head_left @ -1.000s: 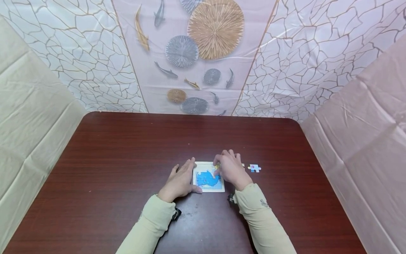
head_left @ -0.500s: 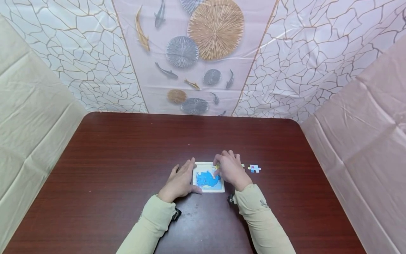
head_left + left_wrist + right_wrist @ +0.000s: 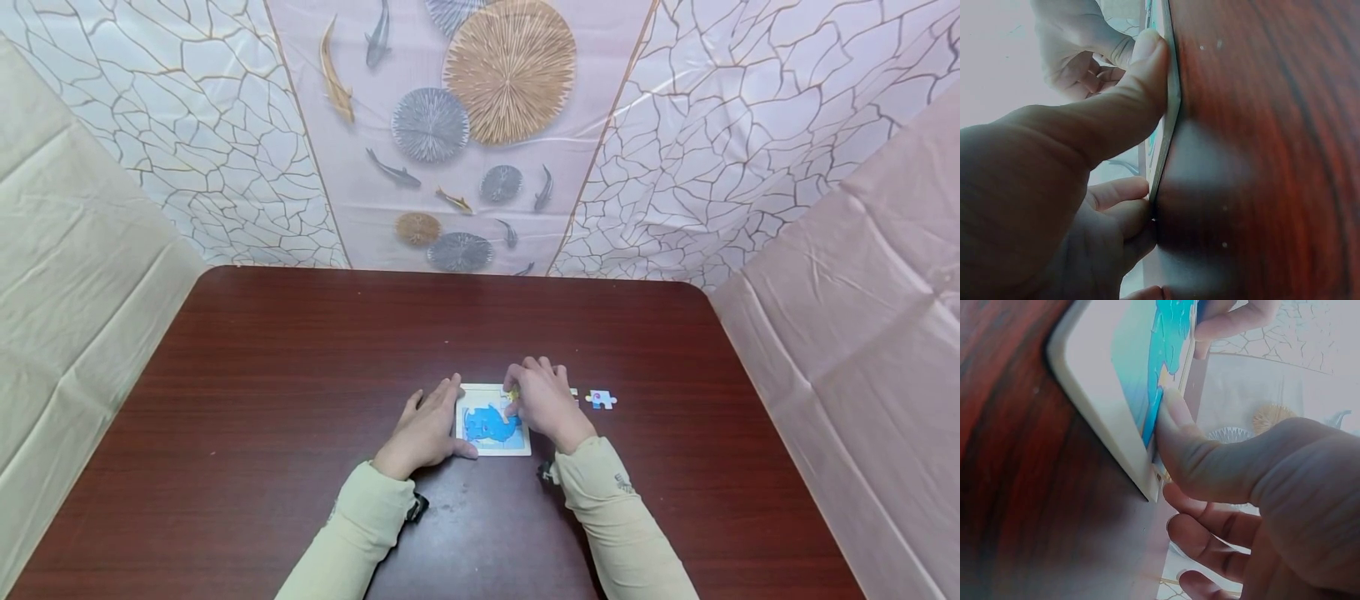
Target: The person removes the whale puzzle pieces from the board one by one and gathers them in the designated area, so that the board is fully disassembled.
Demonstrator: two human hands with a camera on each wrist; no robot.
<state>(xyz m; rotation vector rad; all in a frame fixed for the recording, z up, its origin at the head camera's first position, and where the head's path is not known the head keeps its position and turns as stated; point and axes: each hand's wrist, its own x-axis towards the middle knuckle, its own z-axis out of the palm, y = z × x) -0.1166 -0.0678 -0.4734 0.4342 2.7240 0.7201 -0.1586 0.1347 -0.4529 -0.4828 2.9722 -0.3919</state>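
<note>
A small square jigsaw puzzle tray (image 3: 493,451) with a pale frame and a blue animal picture lies on the table. My left hand (image 3: 425,429) lies along its left side, fingers extended up that edge, thumb on the near-left corner. In the left wrist view the left thumb (image 3: 1141,69) rests on the frame's edge. My right hand (image 3: 546,402) is over the tray's far right part, its thumb and index finger pinching a puzzle piece with yellow on it (image 3: 513,395). The right wrist view shows the right thumb (image 3: 1179,425) low against the picture, hiding most of that piece.
A loose puzzle piece (image 3: 602,399) with a pink swirl lies right of the tray. Another puzzle piece (image 3: 574,393) shows partly behind my right hand. The dark red-brown table (image 3: 300,358) is bordered by patterned cloth (image 3: 450,183) at the back and pale cloth at both sides.
</note>
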